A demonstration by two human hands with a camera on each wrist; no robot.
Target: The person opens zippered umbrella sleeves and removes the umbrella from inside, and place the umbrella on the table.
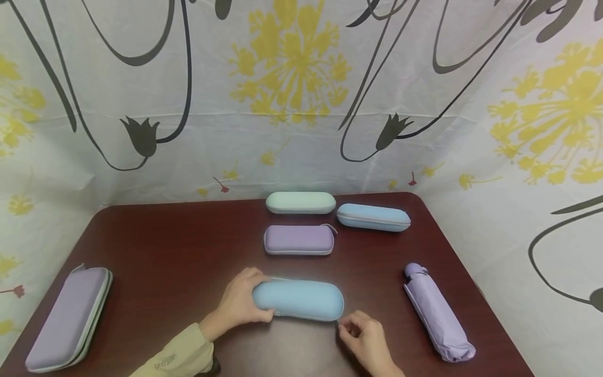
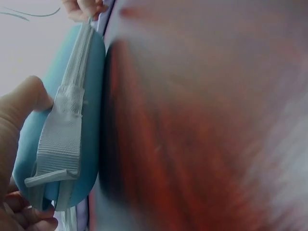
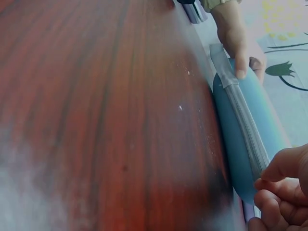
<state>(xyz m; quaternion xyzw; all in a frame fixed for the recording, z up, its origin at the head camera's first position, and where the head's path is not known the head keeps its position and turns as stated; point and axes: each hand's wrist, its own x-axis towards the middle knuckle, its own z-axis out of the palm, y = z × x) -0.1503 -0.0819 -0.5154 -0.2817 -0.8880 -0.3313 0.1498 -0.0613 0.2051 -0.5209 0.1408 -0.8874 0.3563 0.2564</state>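
A light blue zippered case (image 1: 301, 299) with rounded ends lies near the front middle of the table. My left hand (image 1: 239, 297) grips its left end, thumb on the near side and fingers round the far side. At the right end, my right hand (image 1: 365, 337) pinches the small zipper pull (image 1: 338, 320) between thumb and curled forefinger. The grey zipper (image 3: 246, 127) runs along the near side and looks closed. A pale fabric tab (image 2: 60, 142) covers the zipper's left end, near my left thumb.
Behind the case lie a purple case (image 1: 299, 240), a mint green case (image 1: 300, 202) and another blue case (image 1: 373, 217). A large purple case (image 1: 70, 319) lies at the left edge, a folded purple umbrella (image 1: 439, 314) at the right. A patterned curtain (image 1: 235, 146) hangs behind the table.
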